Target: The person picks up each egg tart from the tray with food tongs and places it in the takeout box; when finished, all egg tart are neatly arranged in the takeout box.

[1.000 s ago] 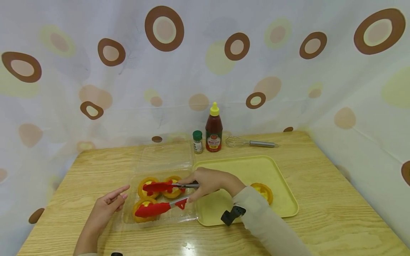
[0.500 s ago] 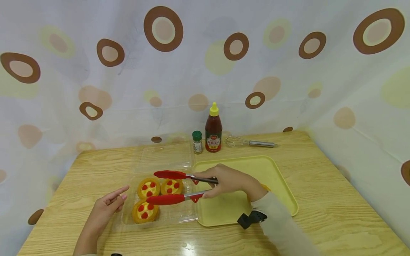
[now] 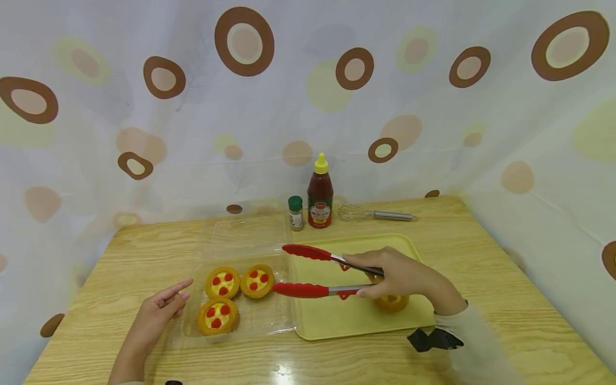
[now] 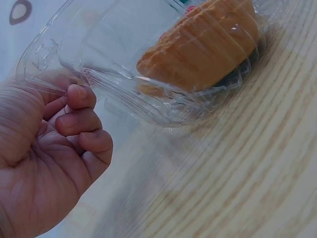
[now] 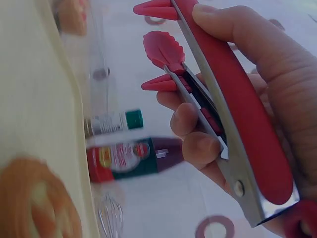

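My right hand grips red-and-steel tongs over the yellow tray. The tongs' red tips are spread apart, with nothing between them. Partly hidden under that hand, a round tart with yellow pieces on top lies on the tray. At the left side of a clear plastic box, my left hand pinches the rim, its other fingers curled in the left wrist view. Inside the box sit three tarts, a rear left one, a rear right one and a front one, each topped with red pieces.
The box's clear lid lies folded back behind it. Beyond the tray stand a green-capped spice jar and a ketchup bottle with a yellow nozzle. A whisk lies to their right. A patterned curtain rises behind the wooden table.
The right hand has moved right with the tongs, from over the tarts in the box to over the tray, uncovering the three tarts. The left hand stays in place.
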A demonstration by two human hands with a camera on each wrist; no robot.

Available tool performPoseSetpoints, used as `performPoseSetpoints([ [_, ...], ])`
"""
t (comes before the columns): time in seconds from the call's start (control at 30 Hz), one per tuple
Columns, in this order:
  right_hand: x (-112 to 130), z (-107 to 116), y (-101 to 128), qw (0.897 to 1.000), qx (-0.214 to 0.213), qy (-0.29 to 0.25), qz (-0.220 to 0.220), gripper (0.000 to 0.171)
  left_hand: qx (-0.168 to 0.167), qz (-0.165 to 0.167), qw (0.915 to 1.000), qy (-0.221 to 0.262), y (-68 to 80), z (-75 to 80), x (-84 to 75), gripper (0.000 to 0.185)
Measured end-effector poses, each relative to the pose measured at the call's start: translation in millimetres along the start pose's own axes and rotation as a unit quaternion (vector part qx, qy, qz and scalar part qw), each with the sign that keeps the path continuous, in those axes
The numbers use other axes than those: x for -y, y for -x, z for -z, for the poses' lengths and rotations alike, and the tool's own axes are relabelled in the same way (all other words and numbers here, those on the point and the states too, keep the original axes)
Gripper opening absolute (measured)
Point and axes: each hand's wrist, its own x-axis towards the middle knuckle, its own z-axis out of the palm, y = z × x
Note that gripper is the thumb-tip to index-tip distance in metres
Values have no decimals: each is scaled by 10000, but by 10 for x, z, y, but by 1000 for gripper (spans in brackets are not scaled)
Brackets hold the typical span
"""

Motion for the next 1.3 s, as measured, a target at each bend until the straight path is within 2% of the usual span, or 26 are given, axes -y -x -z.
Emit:
performPoseSetpoints([
  [0.27,-116,164,527,9983,-314,401,-281,62,-20,16,10000,84,31,11,-3,53],
  [0.43,-155,232,834,9948,-474,611,-667,62,-41,24,9999,118,30,21,-5,53],
  [0.57,-199,241,1061,9929,-570,732,-743,60,-28,3,9998,179,31,21,7,51],
  [0.77,-240,183,1363,9904,-721,904,-764,62,8,-201,9987,472,15,-4,24,48],
  [1.03,-262,78,1636,9885,-976,822,-807,60,68,-73,9994,333,9,0,27,49],
  [1.3,-295,-62,1738,9887,-1030,652,-876,61,57,-10,9996,289,-5,-8,10,53],
])
